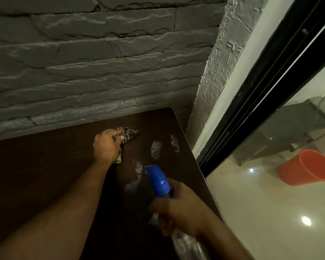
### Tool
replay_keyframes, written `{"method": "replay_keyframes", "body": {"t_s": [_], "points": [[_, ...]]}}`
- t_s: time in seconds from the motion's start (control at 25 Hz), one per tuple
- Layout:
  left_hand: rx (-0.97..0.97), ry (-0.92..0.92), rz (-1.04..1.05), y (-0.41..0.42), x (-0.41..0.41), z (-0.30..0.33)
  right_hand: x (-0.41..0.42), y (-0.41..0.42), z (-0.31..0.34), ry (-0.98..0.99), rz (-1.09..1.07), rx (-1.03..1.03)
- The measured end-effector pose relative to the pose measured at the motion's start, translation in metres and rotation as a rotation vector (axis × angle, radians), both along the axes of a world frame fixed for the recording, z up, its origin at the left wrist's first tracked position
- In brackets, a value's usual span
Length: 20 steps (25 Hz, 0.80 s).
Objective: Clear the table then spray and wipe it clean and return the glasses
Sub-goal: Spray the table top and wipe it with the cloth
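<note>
The dark brown table (45, 166) fills the lower left, its far edge against a stone wall. My left hand (106, 146) is stretched toward the far right corner, closed on a striped cloth (129, 135) that is pressed on the tabletop. My right hand (178, 205) grips a clear spray bottle (188, 244) with a blue spray head (159, 180), held above the table near its right edge, nozzle pointing toward the far corner. Pale wet patches (156, 149) lie on the table between the two hands. No glasses are in view.
A grey stone wall (101, 62) rises just behind the table. To the right run a black-framed glass door (261, 91) and a glossy pale floor (270, 212). An orange bucket (308, 170) stands on the floor beyond the glass.
</note>
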<state>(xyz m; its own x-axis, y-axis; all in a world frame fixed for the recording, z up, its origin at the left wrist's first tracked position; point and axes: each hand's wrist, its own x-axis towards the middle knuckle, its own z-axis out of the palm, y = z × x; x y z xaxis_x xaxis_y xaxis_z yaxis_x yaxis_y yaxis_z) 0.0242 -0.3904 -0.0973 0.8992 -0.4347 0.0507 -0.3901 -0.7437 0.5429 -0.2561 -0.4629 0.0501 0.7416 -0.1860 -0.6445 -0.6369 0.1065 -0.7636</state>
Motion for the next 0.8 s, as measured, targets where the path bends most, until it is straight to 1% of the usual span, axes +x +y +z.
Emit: {"method": "replay_keyframes", "body": {"t_s": [0.12, 0.24, 0.28, 0.32, 0.36, 0.44, 0.48, 0.52, 0.56, 0.6, 0.64, 0.68, 0.72, 0.76, 0.8], "points": [[-0.005, -0.013, -0.014, 0.017, 0.002, 0.001, 0.005, 0.012, -0.003, -0.007, -0.014, 0.035], [-0.008, -0.003, 0.161, 0.010, -0.019, 0.006, 0.004, 0.002, -0.003, -0.077, -0.193, -0.004], [-0.030, 0.011, 0.186, -0.001, -0.030, 0.008, 0.003, -0.003, -0.002, -0.091, -0.241, -0.015], [-0.063, 0.033, 0.142, -0.016, -0.043, 0.009, 0.003, -0.009, -0.002, -0.097, -0.273, -0.024], [-0.082, 0.045, 0.009, -0.034, -0.058, 0.009, 0.003, -0.015, -0.002, -0.102, -0.299, -0.036], [0.018, -0.006, -0.364, -0.060, -0.089, 0.007, 0.002, -0.027, -0.003, -0.112, -0.315, -0.085], [0.077, -0.065, -0.464, -0.062, -0.094, 0.005, 0.002, -0.031, -0.003, -0.111, -0.301, -0.105], [0.108, -0.124, -0.438, -0.058, -0.088, 0.005, 0.003, -0.035, -0.003, -0.107, -0.280, -0.113], [0.108, -0.156, -0.275, -0.051, -0.078, 0.004, 0.002, -0.038, -0.002, -0.101, -0.266, -0.110], [0.106, -0.143, -0.026, -0.047, -0.065, 0.005, 0.001, -0.042, -0.002, -0.093, -0.259, -0.097], [0.109, -0.080, 0.208, -0.046, -0.055, 0.009, 0.000, -0.045, -0.002, -0.087, -0.254, -0.080], [0.120, -0.010, 0.343, -0.050, -0.051, 0.012, -0.001, -0.047, -0.002, -0.083, -0.245, -0.066], [0.110, 0.037, 0.349, -0.063, -0.055, 0.017, -0.001, -0.049, -0.003, -0.084, -0.234, -0.062], [0.082, 0.045, 0.230, -0.080, -0.062, 0.022, -0.002, -0.051, -0.003, -0.085, -0.226, -0.068], [0.068, 0.021, 0.021, -0.097, -0.076, 0.024, -0.002, -0.053, -0.004, -0.085, -0.222, -0.078]]}}
